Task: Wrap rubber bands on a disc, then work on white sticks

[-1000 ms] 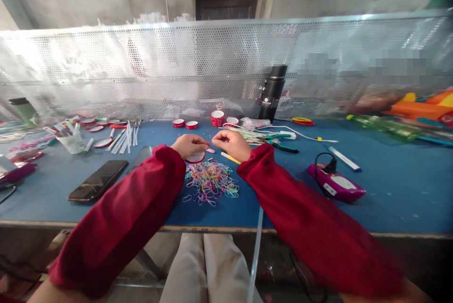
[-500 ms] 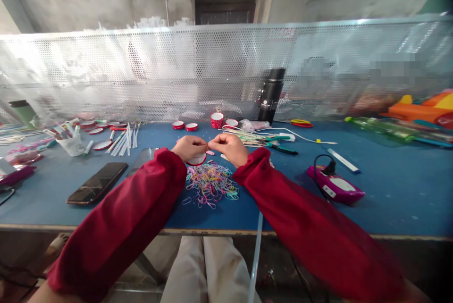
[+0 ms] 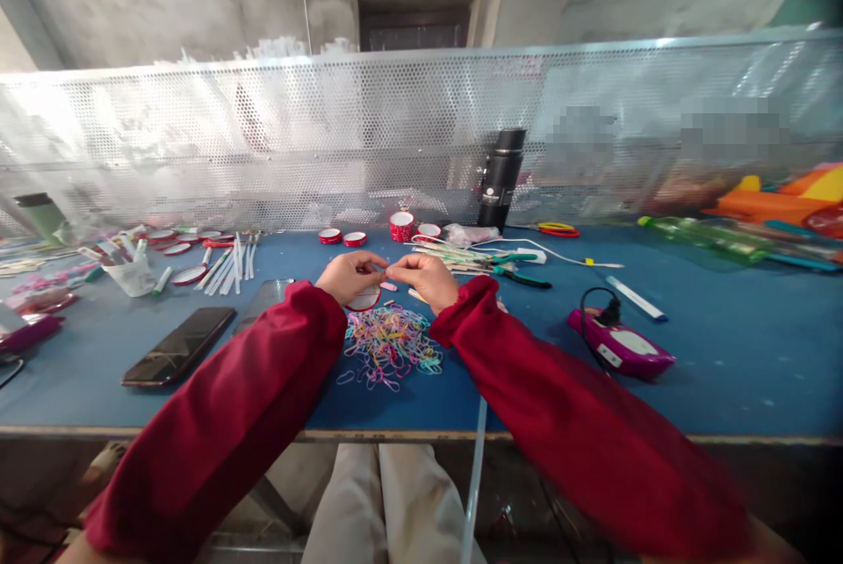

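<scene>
Both my hands meet above the table's middle, just past a loose pile of pastel rubber bands (image 3: 388,340). My left hand (image 3: 349,277) is closed in a pinch, its fingertips against those of the other hand. My right hand (image 3: 423,276) pinches as well, thumb and forefinger together. Whatever sits between the fingertips is too small to make out. Under my left hand a round red-rimmed lid (image 3: 363,299) shows in part. A small pink piece (image 3: 388,287) lies on the table between the wrists.
Green-handled pliers (image 3: 520,276) lie beyond my right hand, near a black bottle (image 3: 502,180). A purple power strip (image 3: 623,344) is at right. Leftward are a dark phone (image 3: 179,347), white sticks (image 3: 227,270) and a cup of markers (image 3: 130,272). Red tins (image 3: 401,227) stand behind.
The view has shifted slightly. My left fingers have lifted and spread a little at the tips, while both hands stay pinched together in the same place.
</scene>
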